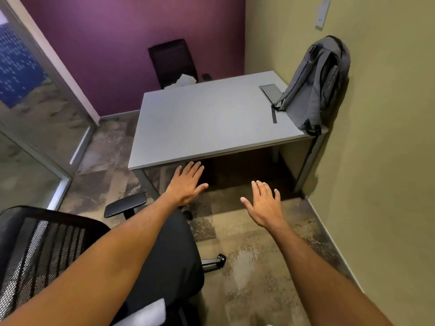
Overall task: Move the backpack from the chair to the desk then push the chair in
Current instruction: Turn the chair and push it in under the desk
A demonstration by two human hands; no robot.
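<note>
A grey backpack [315, 88] stands upright on the right end of the grey desk [200, 121], leaning against the green wall. A black mesh-backed office chair [164, 255] is at the lower left, away from the desk, its seat under my left forearm. My left hand [187, 184] is flat and empty with fingers spread, just below the desk's front edge. Over the carpet to its right, my right hand [264, 203] is also spread and holds nothing. Neither hand touches the chair or the backpack.
A second dark chair [173, 60] stands behind the desk by the purple wall, with white paper [186, 80] at the desk's far edge. A glass partition [30, 114] lines the left. The green wall [376, 161] is close on the right. Patterned carpet lies before the desk.
</note>
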